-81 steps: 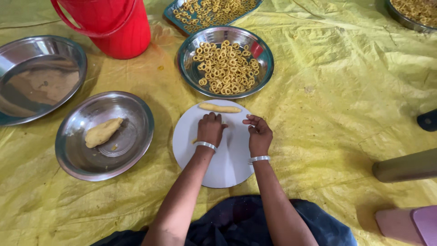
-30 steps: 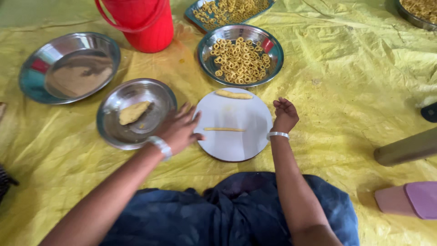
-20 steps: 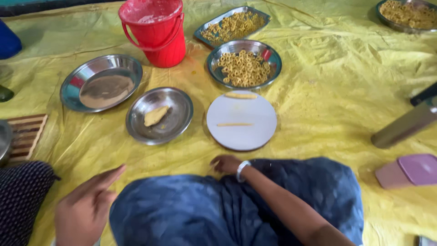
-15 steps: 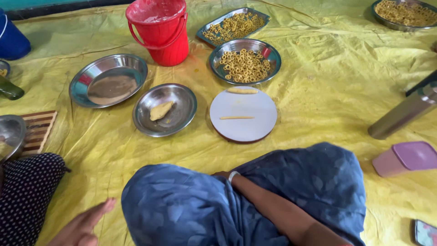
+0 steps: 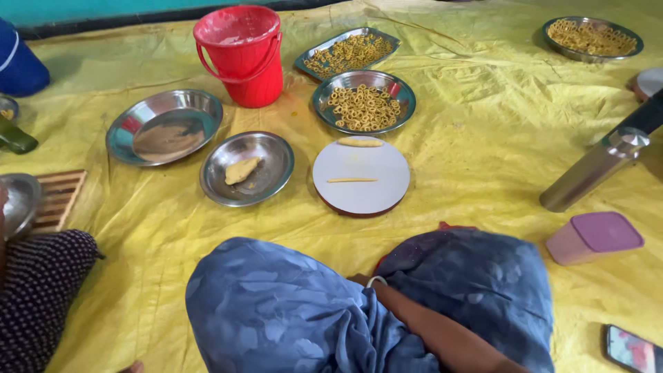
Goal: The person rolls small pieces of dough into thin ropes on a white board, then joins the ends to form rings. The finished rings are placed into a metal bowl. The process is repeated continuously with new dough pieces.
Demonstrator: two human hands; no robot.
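The right hand (image 5: 364, 282) is tucked between the blue-clad knees; only the bangled wrist shows, so its grip cannot be told. The left hand is out of view. The thin dough strip (image 5: 351, 180) lies unattended mid round white board (image 5: 383, 190), thicker dough roll (image 5: 360, 142) at its far edge

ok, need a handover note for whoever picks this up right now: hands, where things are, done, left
Left hand: not in view.
Right forearm lies across the lap; its hand is hidden in the blue cloth, so the grip cannot be told.
White round board: thin dough strip in the middle, thicker dough roll at the far edge. Neither is being touched.
Done: dough rings fill the steel plate beyond the board.
Left: both pieces on the board are unshaped, and a dough lump sits in the steel bowl to the left of the board.
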